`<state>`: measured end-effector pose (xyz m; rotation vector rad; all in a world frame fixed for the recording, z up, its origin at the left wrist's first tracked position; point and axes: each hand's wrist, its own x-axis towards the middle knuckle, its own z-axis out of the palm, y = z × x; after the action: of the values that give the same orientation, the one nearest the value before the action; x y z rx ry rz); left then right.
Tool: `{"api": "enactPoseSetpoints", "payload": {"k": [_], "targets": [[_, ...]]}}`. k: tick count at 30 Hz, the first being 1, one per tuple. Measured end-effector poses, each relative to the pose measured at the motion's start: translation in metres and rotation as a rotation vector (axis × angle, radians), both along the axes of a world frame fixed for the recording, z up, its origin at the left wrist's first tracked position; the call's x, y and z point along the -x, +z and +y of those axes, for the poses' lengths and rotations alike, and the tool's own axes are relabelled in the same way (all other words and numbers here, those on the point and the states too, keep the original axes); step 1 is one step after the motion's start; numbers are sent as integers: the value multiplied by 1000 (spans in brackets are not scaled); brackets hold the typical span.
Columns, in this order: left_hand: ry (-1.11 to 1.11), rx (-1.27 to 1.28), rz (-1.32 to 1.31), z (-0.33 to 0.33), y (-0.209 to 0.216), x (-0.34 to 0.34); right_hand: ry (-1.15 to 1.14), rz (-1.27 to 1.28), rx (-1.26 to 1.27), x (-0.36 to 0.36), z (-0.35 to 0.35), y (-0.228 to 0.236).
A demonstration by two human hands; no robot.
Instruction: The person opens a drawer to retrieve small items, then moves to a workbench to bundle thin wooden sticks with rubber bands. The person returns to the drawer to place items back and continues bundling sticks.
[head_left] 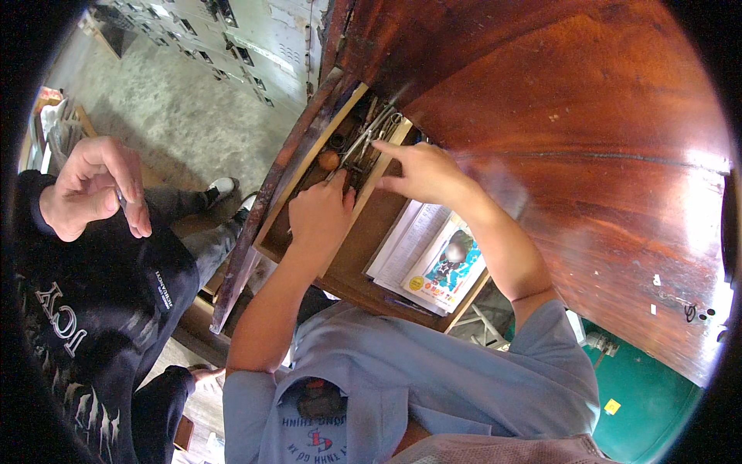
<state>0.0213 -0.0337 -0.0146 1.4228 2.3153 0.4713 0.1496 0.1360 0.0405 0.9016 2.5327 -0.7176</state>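
An open wooden drawer (363, 255) sticks out from under a reddish-brown table top (556, 131). Its narrow left compartment holds several metal tools (369, 135), scissors-like and plier-like, and a small orange round thing (328, 160). My left hand (318, 216) is in that compartment, curled into a fist around the near end of a metal tool. My right hand (421, 174) rests over the drawer's divider, its forefinger stretched out and touching the tools, with nothing in it.
A colourful booklet (447, 267) lies on white papers (402, 243) in the drawer's right part. Another person in a black printed shirt (93, 309) stands at the left with a raised hand (93, 185). Grey metal lockers (247, 39) stand beyond a concrete floor.
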Motion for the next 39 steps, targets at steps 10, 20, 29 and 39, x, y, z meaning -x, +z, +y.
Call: {"api": "enactPoseSetpoints", "payload": {"k": [10,20,29,39], "targets": [[6,-40,-31,8,-4,-5,77,-122,-27,13,4,-1],[122,27,-41,12,-7,-4,12,-143,97,9,0,-2],[178,-90,-187,-13,-3,10,9,47,-31,5,5,-8],[127,-206,-156,-19,-19,4,81,-147,-122,11,-3,7]]}}
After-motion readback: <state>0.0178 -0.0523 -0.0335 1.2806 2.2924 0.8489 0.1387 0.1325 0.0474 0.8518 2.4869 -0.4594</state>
